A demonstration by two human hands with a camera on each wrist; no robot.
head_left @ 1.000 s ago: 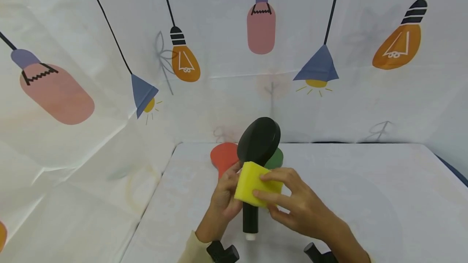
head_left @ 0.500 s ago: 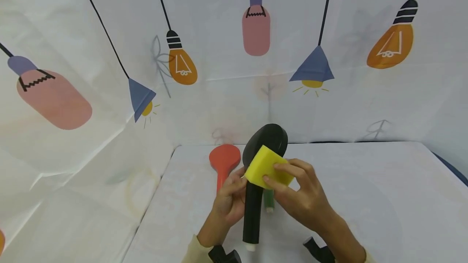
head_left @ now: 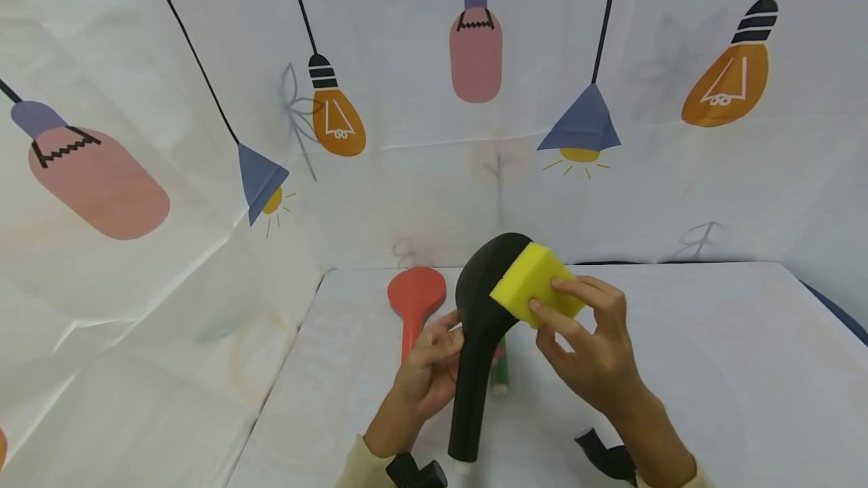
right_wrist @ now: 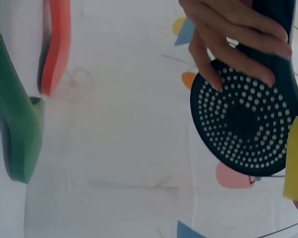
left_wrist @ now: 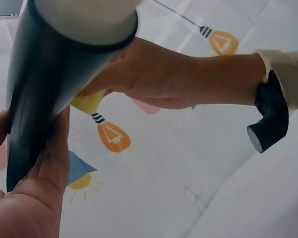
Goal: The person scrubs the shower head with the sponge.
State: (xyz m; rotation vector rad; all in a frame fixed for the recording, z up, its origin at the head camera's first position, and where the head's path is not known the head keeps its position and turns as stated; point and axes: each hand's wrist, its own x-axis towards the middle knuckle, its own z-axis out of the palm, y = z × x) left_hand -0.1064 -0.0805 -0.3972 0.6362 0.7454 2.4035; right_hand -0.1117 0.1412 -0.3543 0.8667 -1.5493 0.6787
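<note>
A black handheld shower head (head_left: 480, 315) is held up over the table with its handle pointing down. My left hand (head_left: 429, 375) grips it near the neck; the fingers wrap the handle (left_wrist: 44, 74) in the left wrist view. The spray face, dotted with pale nozzles (right_wrist: 246, 121), shows in the right wrist view and points away from the head camera. My right hand (head_left: 595, 341) pinches a yellow sponge (head_left: 532, 281) between thumb and fingers. The sponge lies against the right side of the round head.
A red shower head (head_left: 417, 294) lies on the white table (head_left: 678, 367), left of the black one. A green shower head (head_left: 500, 376) lies behind, mostly hidden. A white sheet with printed lamps (head_left: 407, 194) hangs at the back and left.
The sponge has moved up and right, from the upper handle to the side of the round head. The black shower head has shifted slightly right and turned in the left hand.
</note>
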